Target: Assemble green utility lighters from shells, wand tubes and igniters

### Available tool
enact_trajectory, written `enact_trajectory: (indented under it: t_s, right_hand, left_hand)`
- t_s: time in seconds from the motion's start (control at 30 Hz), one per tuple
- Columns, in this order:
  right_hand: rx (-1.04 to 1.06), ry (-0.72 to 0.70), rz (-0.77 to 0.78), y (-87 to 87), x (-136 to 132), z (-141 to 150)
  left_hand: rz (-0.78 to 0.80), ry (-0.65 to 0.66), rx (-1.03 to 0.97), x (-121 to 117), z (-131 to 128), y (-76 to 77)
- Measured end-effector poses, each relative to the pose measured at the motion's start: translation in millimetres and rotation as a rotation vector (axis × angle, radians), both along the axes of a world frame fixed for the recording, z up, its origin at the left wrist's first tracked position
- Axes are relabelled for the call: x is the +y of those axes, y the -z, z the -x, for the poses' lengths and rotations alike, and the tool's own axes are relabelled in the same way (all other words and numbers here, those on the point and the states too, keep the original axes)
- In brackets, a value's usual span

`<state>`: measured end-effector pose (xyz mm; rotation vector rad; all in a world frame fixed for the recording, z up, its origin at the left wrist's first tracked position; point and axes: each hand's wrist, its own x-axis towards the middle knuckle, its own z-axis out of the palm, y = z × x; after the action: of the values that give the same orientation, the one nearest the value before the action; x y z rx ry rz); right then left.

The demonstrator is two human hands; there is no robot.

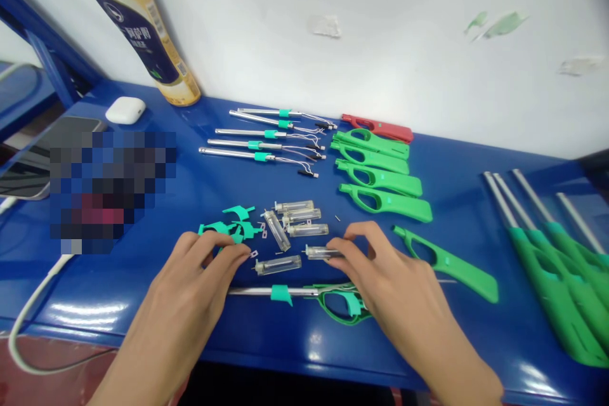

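Note:
My left hand (202, 269) is closed, thumb and finger pinching a small pale clip (254, 254). Between the fingertips of my right hand (375, 266) is a clear lighter fuel tank (318, 252), lying level just above the table. Another clear tank (278, 264) lies between the hands, with several more (308, 229) behind it. Turquoise trigger pieces (238, 228) are heaped beyond my left fingers. In front of both hands lies a lighter with a metal tube (299, 292) and an open green handle shell (333, 312), partly covered by my right hand.
Several metal tubes with wires (242, 133) lie in a row at the back. Beside them are green handle shells (390, 203) and a red one (378, 128). Assembled green lighters (547, 273) lie at right. A bottle (143, 32), white case (125, 110) and phone (28, 168) are at left.

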<state>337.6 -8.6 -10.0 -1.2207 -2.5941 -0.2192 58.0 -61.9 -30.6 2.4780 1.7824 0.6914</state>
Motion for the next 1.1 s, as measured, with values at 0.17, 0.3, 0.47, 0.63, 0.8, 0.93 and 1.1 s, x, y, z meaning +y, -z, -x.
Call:
enact_trajectory:
  t_s: [0.17, 0.3, 0.47, 0.63, 0.8, 0.93, 1.1]
  right_hand:
    - [0.030, -0.021, -0.011, -3.5, -0.8, -5.2]
    - [0.116, 0.001, 0.027, -5.7, -5.9, -12.1]
    - [0.151, 0.043, 0.034, -5.8, -16.9, -21.6]
    - [0.230, 0.052, 0.029, -10.0, -27.5, -24.5]
    - [0.313, 0.038, 0.114, -11.3, -35.8, -27.8]
    - [0.377, 0.007, 0.156, -12.4, -40.1, -27.9]
    - [0.365, -0.026, 0.196, -14.3, -42.9, -28.7]
  left_hand:
    - [-0.029, -0.038, 0.013, -1.4, -4.7, -1.9]
    - [-0.051, -0.075, 0.004, -4.2, -5.7, -6.0]
    - [-0.047, -0.134, -0.145, -6.9, -14.3, -13.8]
    - [0.030, -0.219, -0.322, -9.0, -28.4, -22.9]
    - [0.121, -0.198, -0.466, -11.5, -41.4, -22.5]
    - [0.209, -0.180, -0.608, -12.3, -51.7, -20.9]
    - [0.244, -0.156, -0.765, -9.9, -67.2, -25.1]
